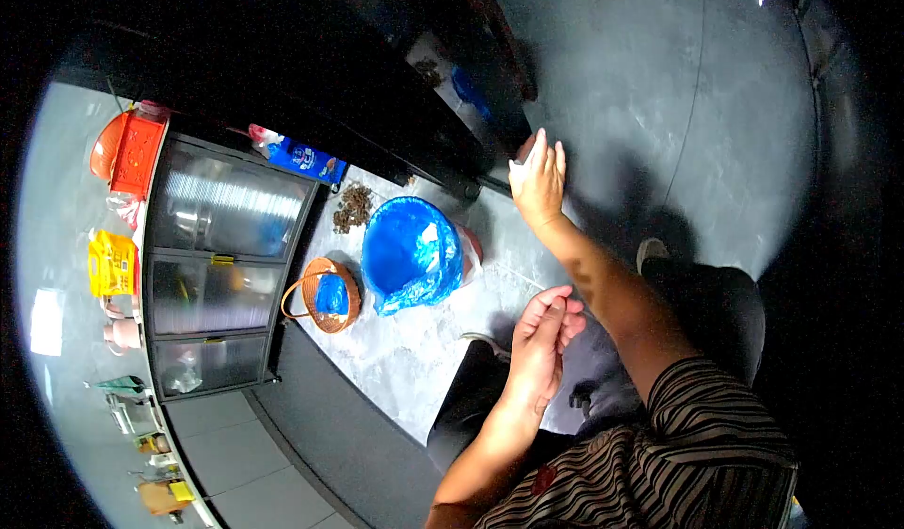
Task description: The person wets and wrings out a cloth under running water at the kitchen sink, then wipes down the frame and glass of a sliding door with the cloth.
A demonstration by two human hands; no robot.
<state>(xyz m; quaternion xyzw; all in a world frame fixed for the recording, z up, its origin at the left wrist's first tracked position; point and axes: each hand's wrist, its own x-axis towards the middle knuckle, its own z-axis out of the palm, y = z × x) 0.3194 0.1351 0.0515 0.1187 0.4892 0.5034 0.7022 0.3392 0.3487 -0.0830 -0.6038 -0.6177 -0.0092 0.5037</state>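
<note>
My left hand (540, 342) is raised beside my knee, thumb pressed to curled fingers; whatever it may hold is too small to make out. My right hand (540, 182) reaches further forward, its fingers stretched out beside the lower edge of a black panel (443, 143). A small pale patch shows by its thumb, and I cannot tell what it is. To the left of both hands, a bin lined with a blue bag (400, 246) stands on the grey floor (391, 369). Neither hand touches it.
A wicker basket (350, 295) with blue lining and a brown heap (353, 207) lie beyond the bin. At left stands a glass-door cabinet (218, 289), with a red basket (137, 155) and a yellow bag (113, 263) on top. A blue packet (306, 159) is beside it.
</note>
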